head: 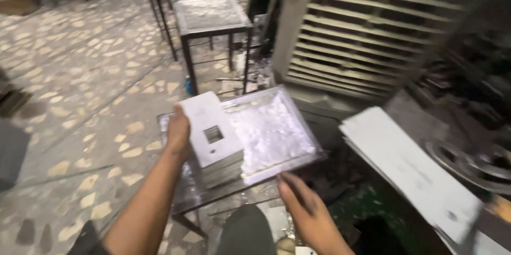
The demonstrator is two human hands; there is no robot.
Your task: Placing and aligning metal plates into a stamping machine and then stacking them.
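I see a louvred cooler behind and two metal stands further back. W/in reach: a low metal tray table, a white sheet stack at right. Stack of cut-out plates sits on the tray's left part. Left hand grips the top plate's edge, fingers hidden behind it, can't tell their set. Right hand hovers near the tray's front edge, fingers together, holding nothing. Step looks like squaring/lifting the top plate; next needs a firm edge grip.

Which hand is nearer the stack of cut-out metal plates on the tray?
Left. The left hand rests against the left edge of the stack of metal plates. The right hand is apart from it, lower right, at the near rim of the tray.
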